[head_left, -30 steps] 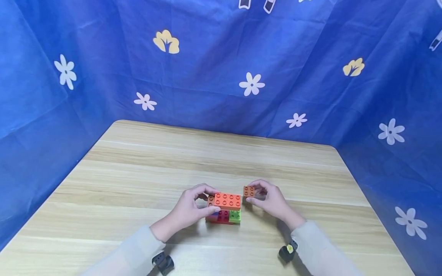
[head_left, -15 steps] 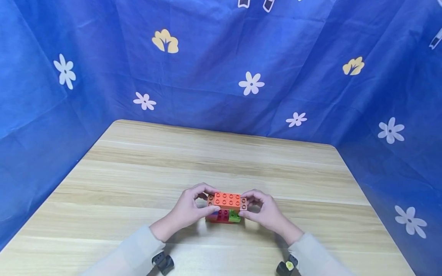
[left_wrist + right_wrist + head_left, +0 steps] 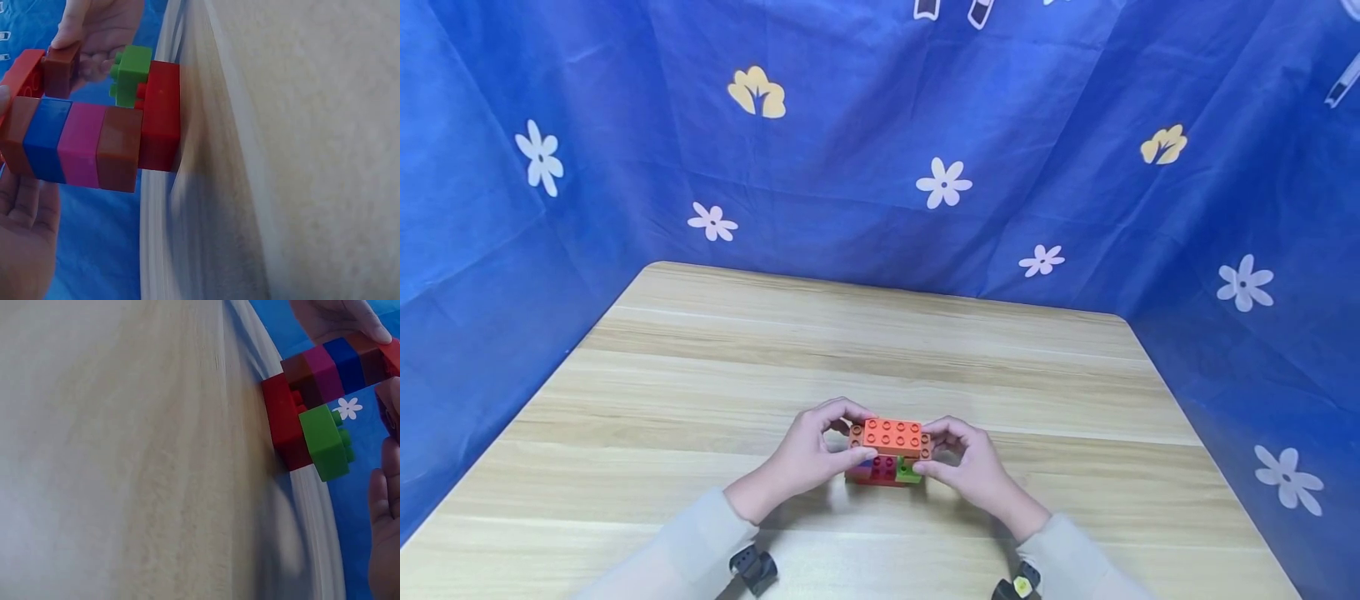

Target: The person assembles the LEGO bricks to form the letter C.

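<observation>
A toy brick structure stands on the table. Its long red base brick carries a left column of a brown brick, a pink brick, a blue brick and another brown brick. An orange brick with studs bridges out from the column's top. My left hand grips the structure at that top left end. Between thumb and fingers, my right hand pinches a small brown brick at the underside of the orange brick's right end. Below it, a green brick sits on the base.
The wooden table stretches out behind and beside the structure. Blue cloth with flower prints hangs along the back and both sides. Each wrist wears a black camera, such as the left camera.
My right hand has moved left and slightly down, bringing its brown brick from beside the structure to under the orange brick's right end. My left hand keeps its hold in place.
</observation>
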`<state>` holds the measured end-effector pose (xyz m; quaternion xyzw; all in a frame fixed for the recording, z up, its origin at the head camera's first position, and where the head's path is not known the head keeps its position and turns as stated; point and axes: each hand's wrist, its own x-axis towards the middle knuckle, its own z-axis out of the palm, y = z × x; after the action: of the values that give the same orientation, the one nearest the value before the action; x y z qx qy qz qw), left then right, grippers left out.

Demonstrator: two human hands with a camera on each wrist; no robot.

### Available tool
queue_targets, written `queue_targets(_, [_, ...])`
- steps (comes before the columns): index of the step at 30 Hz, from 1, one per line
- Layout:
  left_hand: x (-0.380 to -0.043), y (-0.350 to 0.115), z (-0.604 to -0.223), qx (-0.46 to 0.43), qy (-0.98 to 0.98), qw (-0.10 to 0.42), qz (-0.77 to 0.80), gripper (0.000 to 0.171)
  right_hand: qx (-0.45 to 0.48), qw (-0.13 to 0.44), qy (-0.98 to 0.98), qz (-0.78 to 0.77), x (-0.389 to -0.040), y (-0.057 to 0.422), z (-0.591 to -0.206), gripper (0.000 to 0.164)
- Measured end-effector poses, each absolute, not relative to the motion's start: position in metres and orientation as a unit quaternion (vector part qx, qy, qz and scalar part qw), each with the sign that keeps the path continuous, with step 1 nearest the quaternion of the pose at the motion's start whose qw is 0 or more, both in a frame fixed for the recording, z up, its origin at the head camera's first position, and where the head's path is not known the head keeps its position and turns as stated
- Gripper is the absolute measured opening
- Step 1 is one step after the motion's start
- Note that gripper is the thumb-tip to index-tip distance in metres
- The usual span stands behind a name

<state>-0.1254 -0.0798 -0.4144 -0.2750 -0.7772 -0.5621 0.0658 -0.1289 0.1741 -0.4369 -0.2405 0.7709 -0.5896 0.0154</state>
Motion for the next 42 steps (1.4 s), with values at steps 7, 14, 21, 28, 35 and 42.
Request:
queue_targets(7, [-0.124,-0.081,-0.412,-0.287,-0.778,0.077,-0.554,0.032,-0.232,0.007,0.760,-0.607,-0.127,0.171,-0.438,0.039])
queue_targets(14, [-0.127,-0.082,-0.411,-0.301,-0.784,0.089,-0.536,0.033,-0.222,-0.007,0.746,-0.628,-0.125,0.167,-0.440,0.036])
queue_targets(21, [-0.127,-0.085,-0.408,-0.304,-0.791,0.092,-0.524,0.035,-0.254,-0.039,0.726,-0.638,-0.123,0.161,-0.442,0.037])
queue_targets(28, [-0.125,-0.086,-0.406,-0.298,-0.792,0.084,-0.526,0.034,-0.243,-0.028,0.718,-0.651,-0.124,0.161,-0.443,0.035])
queue_targets(35, [-0.123,-0.085,-0.405,-0.293,-0.797,0.078,-0.522,0.034,-0.251,-0.026,0.713,-0.654,-0.125,0.163,-0.446,0.034])
queue_targets(42, [-0.123,-0.086,-0.412,-0.265,-0.789,0.017,-0.553,0.044,-0.250,-0.017,0.718,-0.650,-0.125,0.166,-0.444,0.035])
